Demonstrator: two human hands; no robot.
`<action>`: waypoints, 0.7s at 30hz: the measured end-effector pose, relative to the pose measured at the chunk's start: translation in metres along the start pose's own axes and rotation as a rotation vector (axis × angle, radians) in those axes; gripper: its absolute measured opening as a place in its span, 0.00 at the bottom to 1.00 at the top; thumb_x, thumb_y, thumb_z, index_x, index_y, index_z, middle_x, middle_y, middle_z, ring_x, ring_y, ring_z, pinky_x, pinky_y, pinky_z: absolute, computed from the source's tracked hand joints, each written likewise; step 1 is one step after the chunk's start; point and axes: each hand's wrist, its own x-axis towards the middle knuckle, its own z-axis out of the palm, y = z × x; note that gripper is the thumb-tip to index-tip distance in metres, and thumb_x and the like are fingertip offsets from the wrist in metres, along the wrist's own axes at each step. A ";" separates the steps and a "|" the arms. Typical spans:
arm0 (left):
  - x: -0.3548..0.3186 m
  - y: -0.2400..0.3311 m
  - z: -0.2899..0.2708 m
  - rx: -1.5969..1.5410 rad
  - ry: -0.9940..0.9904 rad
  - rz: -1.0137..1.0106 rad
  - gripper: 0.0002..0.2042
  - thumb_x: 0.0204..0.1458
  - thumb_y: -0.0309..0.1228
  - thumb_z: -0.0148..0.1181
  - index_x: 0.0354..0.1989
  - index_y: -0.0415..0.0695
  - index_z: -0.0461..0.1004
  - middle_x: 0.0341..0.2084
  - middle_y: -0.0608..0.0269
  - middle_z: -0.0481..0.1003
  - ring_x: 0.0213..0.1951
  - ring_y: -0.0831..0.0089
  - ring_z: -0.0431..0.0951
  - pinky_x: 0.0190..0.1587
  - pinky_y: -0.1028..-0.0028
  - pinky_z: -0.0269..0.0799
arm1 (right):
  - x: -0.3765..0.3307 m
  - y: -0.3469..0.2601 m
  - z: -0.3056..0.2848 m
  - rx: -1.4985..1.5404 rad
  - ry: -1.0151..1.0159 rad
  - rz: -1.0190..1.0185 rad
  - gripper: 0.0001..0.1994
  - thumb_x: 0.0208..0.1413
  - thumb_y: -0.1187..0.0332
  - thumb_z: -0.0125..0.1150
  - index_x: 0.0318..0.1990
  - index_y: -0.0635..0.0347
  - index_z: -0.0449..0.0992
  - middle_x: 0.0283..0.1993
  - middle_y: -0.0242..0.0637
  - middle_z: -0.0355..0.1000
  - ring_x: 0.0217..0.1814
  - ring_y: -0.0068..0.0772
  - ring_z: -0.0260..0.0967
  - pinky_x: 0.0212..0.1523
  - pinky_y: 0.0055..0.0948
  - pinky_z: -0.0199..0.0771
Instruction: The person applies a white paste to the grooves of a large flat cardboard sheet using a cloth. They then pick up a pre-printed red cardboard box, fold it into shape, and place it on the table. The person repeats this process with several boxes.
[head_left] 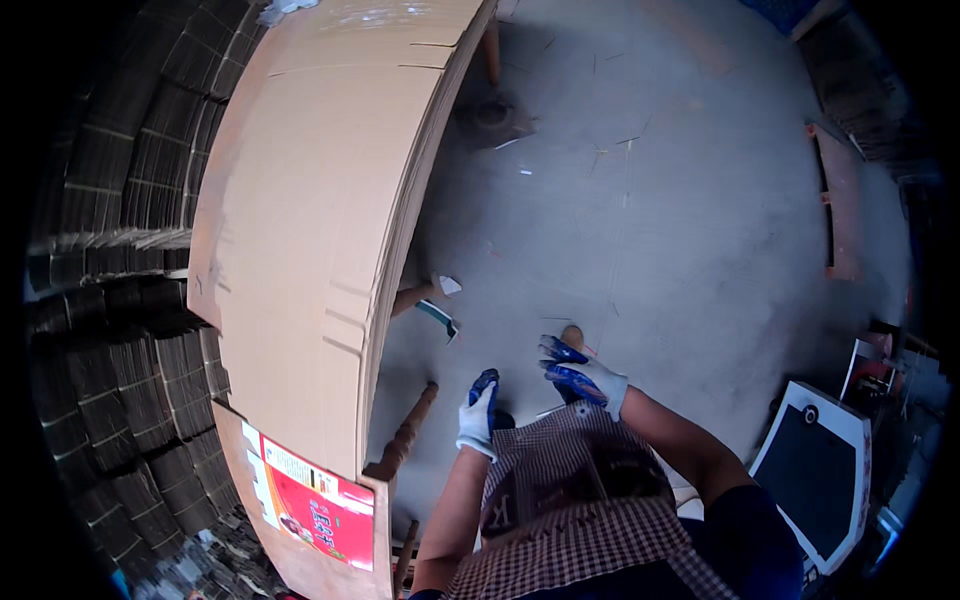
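one checked apron (pixel 570 550), two gloved hands (pixel 478 415) (pixel 590 378), one cardboard stack (pixel 320 180)

Your gloved left hand (pixel 478 414) and right hand (pixel 587 378) stand apart before your checked apron (pixel 585 533). Cardboard sheets (pixel 310 190) lie stacked on the desk (pixel 303 568) to your left.

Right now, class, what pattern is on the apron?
The apron has small dark-and-pale checks, apart from a dark panel; best seen in the head view.
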 end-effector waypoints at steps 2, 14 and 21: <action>0.043 -0.019 0.014 0.072 0.070 -0.092 0.18 0.57 0.29 0.62 0.54 0.35 0.74 0.48 0.61 0.78 0.50 0.73 0.77 0.55 0.77 0.69 | 0.031 0.004 -0.046 0.102 0.040 0.010 0.32 0.63 0.75 0.53 0.73 0.59 0.49 0.73 0.35 0.53 0.69 0.28 0.57 0.67 0.27 0.60; 0.387 -0.181 -0.064 1.573 0.148 -0.452 0.55 0.40 0.64 0.66 0.73 0.49 0.46 0.71 0.54 0.51 0.69 0.52 0.55 0.68 0.54 0.54 | 0.246 0.101 -0.205 0.263 0.188 -0.001 0.30 0.62 0.70 0.57 0.70 0.65 0.55 0.70 0.43 0.59 0.70 0.31 0.57 0.70 0.26 0.53; 0.470 -0.266 -0.156 1.402 0.339 -0.442 0.26 0.54 0.46 0.59 0.60 0.47 0.69 0.53 0.47 0.75 0.55 0.55 0.75 0.52 0.54 0.73 | 0.285 0.143 -0.212 0.498 0.137 -0.008 0.29 0.62 0.72 0.57 0.69 0.66 0.55 0.69 0.43 0.59 0.69 0.32 0.60 0.70 0.26 0.56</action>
